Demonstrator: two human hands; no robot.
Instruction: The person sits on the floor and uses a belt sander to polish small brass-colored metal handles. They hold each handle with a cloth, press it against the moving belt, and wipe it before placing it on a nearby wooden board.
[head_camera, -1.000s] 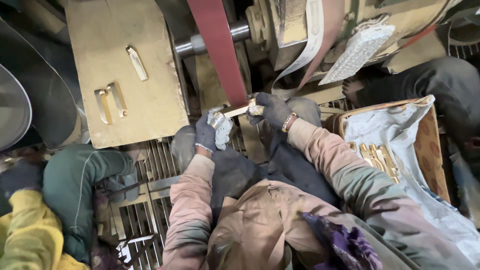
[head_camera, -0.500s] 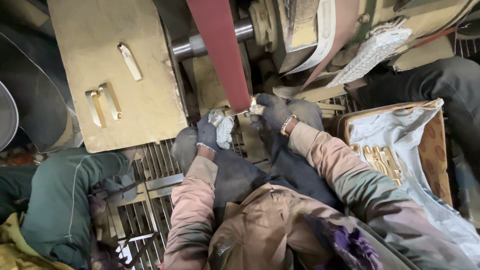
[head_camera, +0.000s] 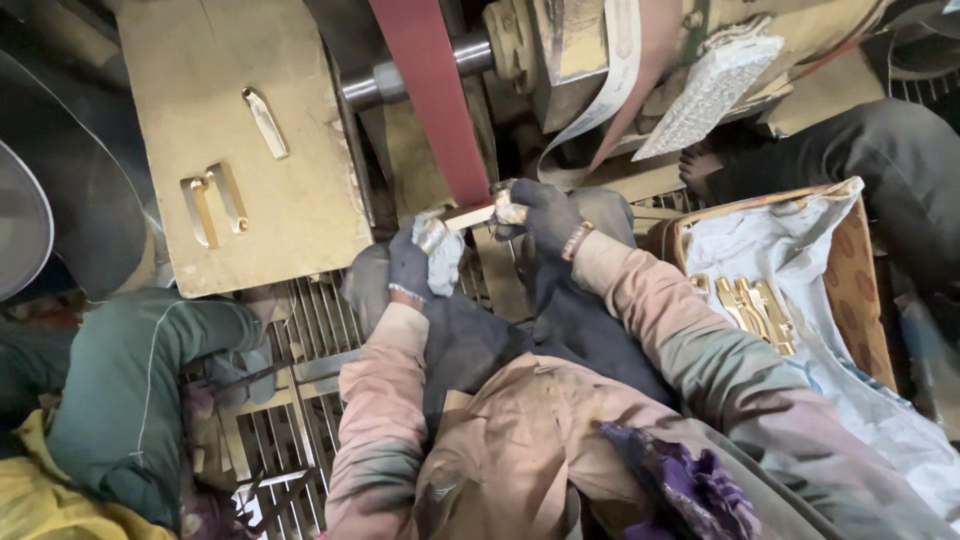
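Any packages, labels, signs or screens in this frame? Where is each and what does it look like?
No labels, signs or screens show.
White sack: right side, lining a brown box, crumpled, holding brass pieces.
White textured pad: top right, on the machine, flat, rectangular.

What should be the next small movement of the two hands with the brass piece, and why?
Probably slide the brass piece sideways along the red belt: the left hand and right hand each grip one end, and only its middle meets the belt.
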